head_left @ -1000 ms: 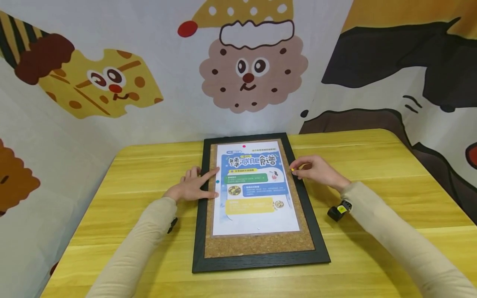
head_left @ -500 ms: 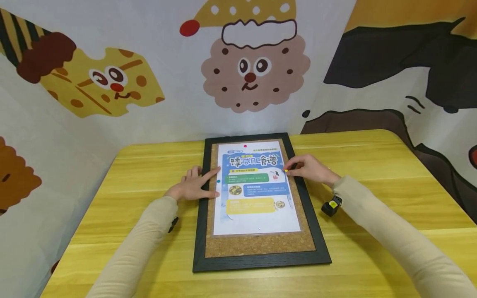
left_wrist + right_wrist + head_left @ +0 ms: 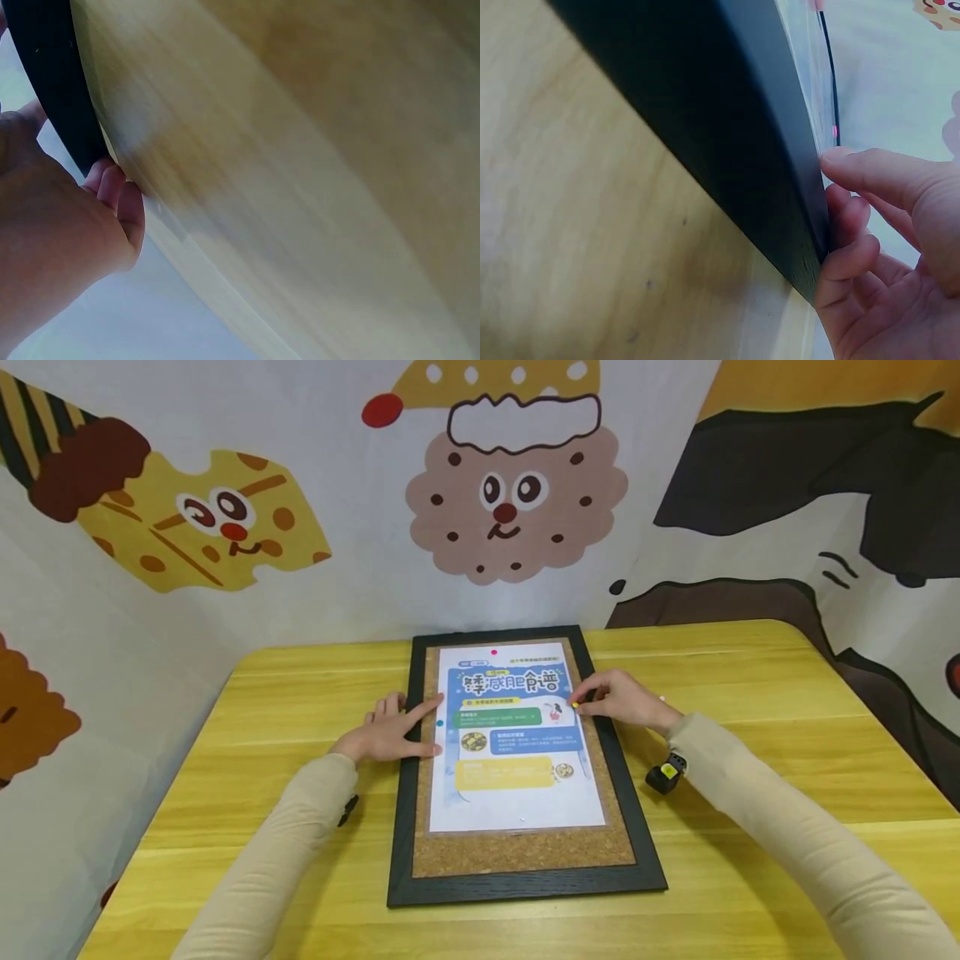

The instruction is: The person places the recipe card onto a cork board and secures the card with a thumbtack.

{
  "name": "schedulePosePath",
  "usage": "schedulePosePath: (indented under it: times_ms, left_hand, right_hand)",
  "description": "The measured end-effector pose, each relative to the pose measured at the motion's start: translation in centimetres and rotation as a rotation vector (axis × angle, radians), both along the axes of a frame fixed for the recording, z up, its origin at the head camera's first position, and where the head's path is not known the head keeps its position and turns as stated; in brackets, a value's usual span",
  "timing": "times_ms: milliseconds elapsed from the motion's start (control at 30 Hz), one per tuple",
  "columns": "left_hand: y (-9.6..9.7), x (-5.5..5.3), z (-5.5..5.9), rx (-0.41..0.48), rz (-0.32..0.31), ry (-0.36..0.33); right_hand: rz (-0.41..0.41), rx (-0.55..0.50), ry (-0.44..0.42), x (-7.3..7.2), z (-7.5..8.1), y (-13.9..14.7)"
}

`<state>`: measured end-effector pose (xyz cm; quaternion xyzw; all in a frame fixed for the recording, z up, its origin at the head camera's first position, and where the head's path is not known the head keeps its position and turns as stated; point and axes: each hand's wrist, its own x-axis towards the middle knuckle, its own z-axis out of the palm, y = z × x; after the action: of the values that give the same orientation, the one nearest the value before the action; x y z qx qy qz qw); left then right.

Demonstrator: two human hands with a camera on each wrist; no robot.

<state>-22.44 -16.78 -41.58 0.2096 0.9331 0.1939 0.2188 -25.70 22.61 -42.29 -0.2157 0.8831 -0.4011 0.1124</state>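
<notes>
Mid-frame, red pin (image 3: 493, 652) and blue pin (image 3: 439, 723) look set, while right grip (image 3: 621, 697) pinches yellow pin (image 3: 575, 704), seemingly unfinished, and left grip (image 3: 386, 735) spreads wide.

frame (image 3: 525, 888): black | cork (image 3: 525, 855): speckled brown | sheet (image 3: 516, 745): white, blue, green, yellow | right-side pin (image 3: 575, 704): seemingly yellow

Room above poster (image 3: 515, 741), left hand (image 3: 385, 734), right hand (image 3: 621, 698) flanking

On the paper (image 3: 517, 810) between your left hand (image 3: 386, 737) and your right hand (image 3: 621, 697), the large heading (image 3: 510, 683) ends in 减肥食谱; the smaller lines (image 3: 495, 722) below it are too tiny to read.
</notes>
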Motion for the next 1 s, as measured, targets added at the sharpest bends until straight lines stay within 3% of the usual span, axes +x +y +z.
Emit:
schedulePosePath:
  times_ms: [433, 767, 1000]
  left_hand:
    - [-0.07, 0.07, -0.22, -0.004, 0.006, 0.000]
    - [-0.01, 0.06, -0.11, -0.006, 0.002, -0.002]
    - [-0.07, -0.11, -0.16, -0.025, -0.005, 0.011]
  right_hand:
    - [0.031, 0.016, -0.003, 0.15, 0.24, -0.10]
    - [0.030, 0.028, 0.041, -0.47, -0.58, -0.01]
    - [0.095, 0.039, 0.050, -0.50, 0.06, -0.20]
